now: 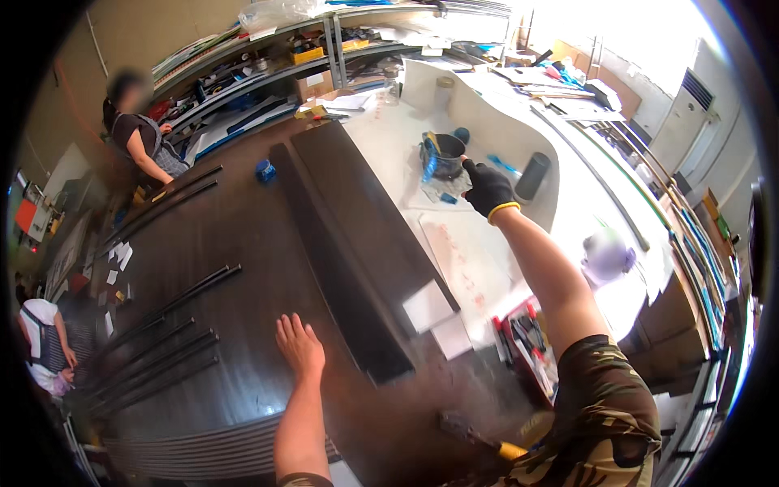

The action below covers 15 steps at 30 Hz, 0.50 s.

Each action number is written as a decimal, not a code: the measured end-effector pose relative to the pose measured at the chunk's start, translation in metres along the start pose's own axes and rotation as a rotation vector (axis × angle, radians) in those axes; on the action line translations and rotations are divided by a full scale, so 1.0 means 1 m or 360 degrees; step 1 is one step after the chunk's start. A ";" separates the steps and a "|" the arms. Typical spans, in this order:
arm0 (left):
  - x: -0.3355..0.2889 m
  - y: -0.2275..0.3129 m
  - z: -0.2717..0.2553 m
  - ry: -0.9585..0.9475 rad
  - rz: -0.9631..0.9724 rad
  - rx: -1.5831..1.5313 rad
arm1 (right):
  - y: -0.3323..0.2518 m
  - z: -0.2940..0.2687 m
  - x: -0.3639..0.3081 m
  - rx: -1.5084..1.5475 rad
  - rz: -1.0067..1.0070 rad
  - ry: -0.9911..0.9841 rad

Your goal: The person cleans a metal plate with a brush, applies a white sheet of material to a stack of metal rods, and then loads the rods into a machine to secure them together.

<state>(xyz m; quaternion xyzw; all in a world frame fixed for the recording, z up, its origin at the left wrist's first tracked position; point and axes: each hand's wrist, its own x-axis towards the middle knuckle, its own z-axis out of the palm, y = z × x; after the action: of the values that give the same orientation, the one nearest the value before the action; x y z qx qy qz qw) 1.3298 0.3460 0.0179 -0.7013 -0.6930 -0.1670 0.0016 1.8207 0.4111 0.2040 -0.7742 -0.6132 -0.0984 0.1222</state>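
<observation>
Flanking the gloved right hand: dark pot, grey cylinder.

At far centre on the shelf you have a brown cardboard box, a yellow box above it.

Your right hand reaches to one o'clock, just beside the pot. Long panel lies between your hands. Rods at nine o'clock of your left hand.

Two hands: a bare left hand, a gloved right hand; one dark pot; one grey cylinder right; two people far left.
</observation>
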 end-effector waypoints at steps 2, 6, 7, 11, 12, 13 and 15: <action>0.002 0.003 0.005 0.0065 0.0079 0.0061 | 0.002 0.035 0.043 0.0037 -0.0053 0.0023; 0.000 0.008 -0.002 -0.0027 0.0010 0.0016 | -0.003 0.103 0.095 0.0039 -0.0078 0.0222; 0.001 0.010 -0.004 -0.0031 0.0022 0.0019 | -0.003 0.115 0.104 0.0034 -0.0046 0.0204; 0.002 0.013 -0.006 -0.0035 0.0015 0.0014 | -0.003 0.141 0.126 -0.0102 -0.0248 0.0646; 0.002 0.014 -0.005 -0.0106 -0.0070 0.0031 | -0.002 0.142 0.131 -0.0064 -0.0327 0.0722; 0.001 0.014 -0.004 -0.0103 -0.0051 0.0041 | -0.002 0.142 0.134 -0.0012 -0.0434 0.0802; 0.001 0.014 -0.003 0.0001 0.0052 0.0052 | 0.001 0.139 0.141 0.0015 -0.0537 0.0785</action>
<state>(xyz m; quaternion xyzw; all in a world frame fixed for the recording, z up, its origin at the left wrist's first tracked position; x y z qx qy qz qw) 1.3424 0.3456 0.0239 -0.7123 -0.6842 -0.1560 0.0159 1.8542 0.5841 0.1144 -0.6133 -0.6856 -0.2996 0.2530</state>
